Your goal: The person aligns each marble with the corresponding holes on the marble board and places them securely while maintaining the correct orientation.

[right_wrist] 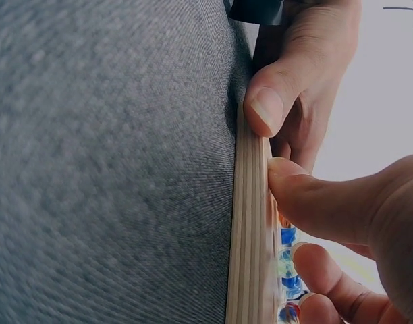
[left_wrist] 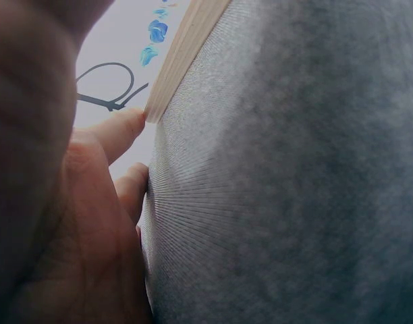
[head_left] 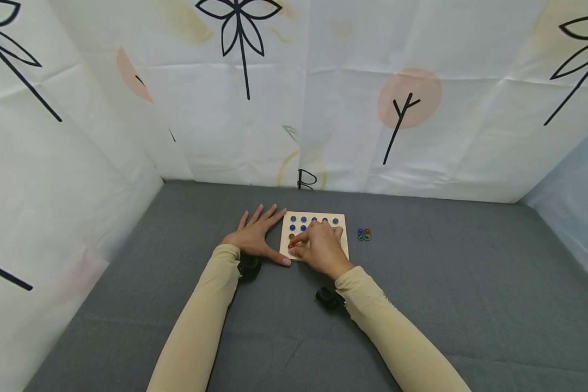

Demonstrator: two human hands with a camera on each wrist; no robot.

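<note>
A light wooden board (head_left: 316, 215) lies on the grey cloth, with blue marbles (head_left: 303, 219) in its far rows. One brown-orange marble (head_left: 291, 237) sits in its left column. My right hand (head_left: 322, 247) is over the board, thumb and index finger pinching a red-orange marble (head_left: 291, 246) at the near left; in the right wrist view that marble is hidden by the fingers. My left hand (head_left: 255, 238) lies spread at the board's left side. Its index fingertip (left_wrist: 135, 120) touches the far left corner, and its thumb (right_wrist: 266, 108) rests against the near left corner.
Several loose marbles (head_left: 364, 234), blue, red and green, sit in a small cluster on the grey cloth (head_left: 446, 272) right of the board. A white patterned curtain (head_left: 343, 141) rises behind the table. Black wrist cameras (head_left: 329, 298) are strapped under the sleeves.
</note>
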